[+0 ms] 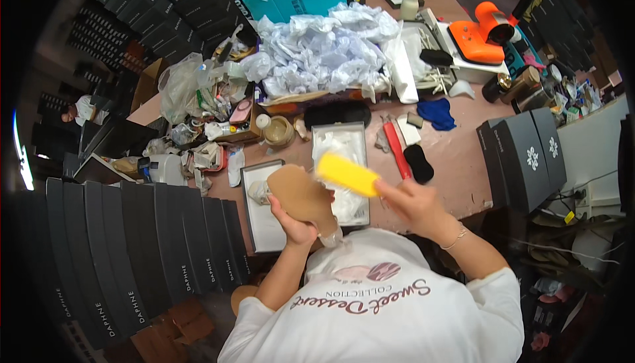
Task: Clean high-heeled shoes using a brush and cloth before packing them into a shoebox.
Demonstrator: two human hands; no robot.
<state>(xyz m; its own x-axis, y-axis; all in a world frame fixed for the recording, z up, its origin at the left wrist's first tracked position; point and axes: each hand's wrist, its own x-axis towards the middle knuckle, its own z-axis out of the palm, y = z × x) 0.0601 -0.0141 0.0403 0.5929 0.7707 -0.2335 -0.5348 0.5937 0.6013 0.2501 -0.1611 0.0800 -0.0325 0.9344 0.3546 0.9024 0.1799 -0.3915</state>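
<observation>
My left hand [296,226] grips a shoe [297,194] turned over, its tan sole facing up and its heel end toward my body. In my right hand [418,207] is a flat yellow brush-shaped tool [347,174], held by its right end. Its far end is just right of the sole; whether it has bristles underneath is hidden. Under the shoe lies a shallow white tray or box lid [268,240], with a pale shoe part [258,192] showing at its left. An open shoebox [339,131] lined with white tissue sits behind the yellow tool.
Crumpled tissue paper [324,48] fills a box at the back. Dark shoeboxes stand in a row at left [139,244] and at right [526,154]. A red-handled tool [395,148], black pad [419,163], blue cloth [435,114], glass jar [279,131] and orange device [479,35] are on the table.
</observation>
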